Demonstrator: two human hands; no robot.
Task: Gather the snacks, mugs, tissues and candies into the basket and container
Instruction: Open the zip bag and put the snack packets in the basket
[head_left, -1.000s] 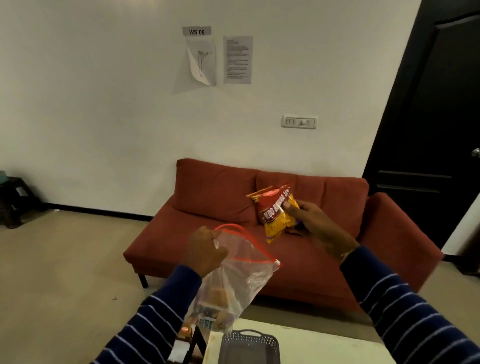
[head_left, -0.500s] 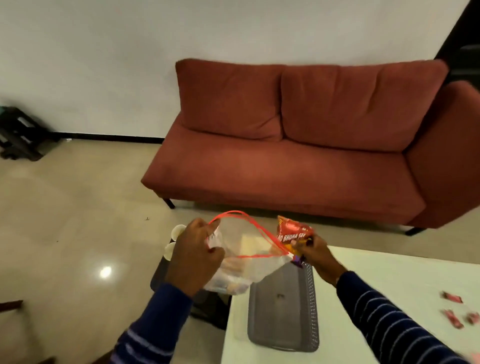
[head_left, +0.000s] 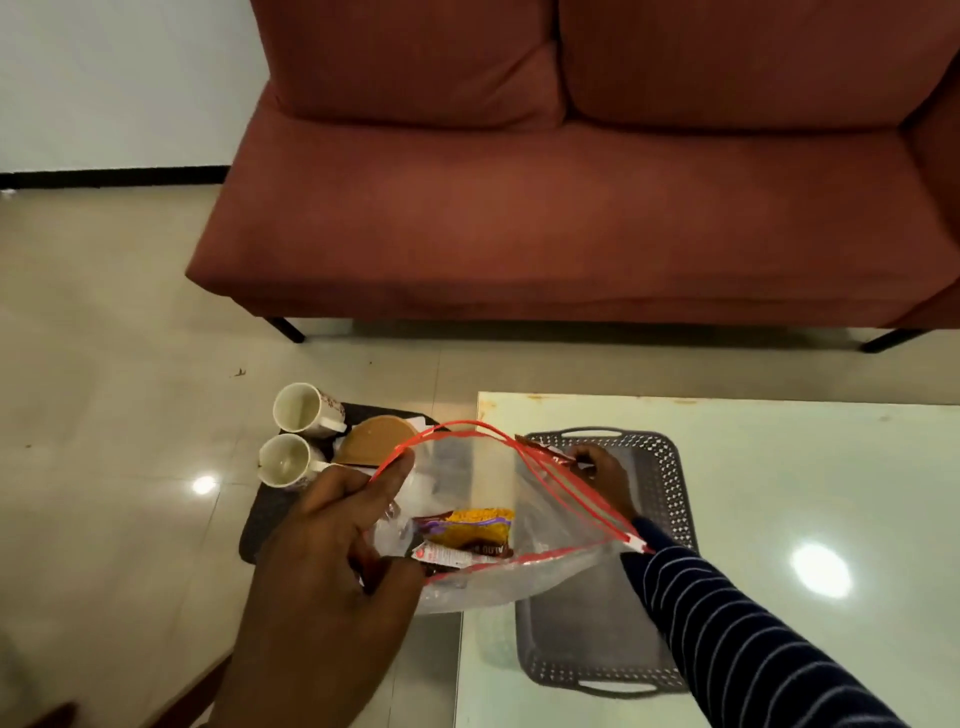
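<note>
Two white mugs (head_left: 304, 436) are lying on their sides on a dark mat (head_left: 270, 512) on the floor, left of the table; they are looking hard and breakable, best taken by the handle or around the body. The left hand (head_left: 332, 566) is pinching the near-left rim of a clear zip bag (head_left: 498, 519) with a red seal strip, holding its mouth wide. The film is looking thin, limp and slippery (a grip at the stiffer seal seems safest). Inside, a yellow snack packet (head_left: 475, 532) is lying flat, light and crinkly; its lettering is reading partly as "ALOO", the rest unclear. The right hand (head_left: 602, 475) is gripping a red snack packet (head_left: 545, 451) at the bag's far rim, over the grey perforated basket (head_left: 660, 467) sitting on the pale glass table (head_left: 805, 467).
</note>
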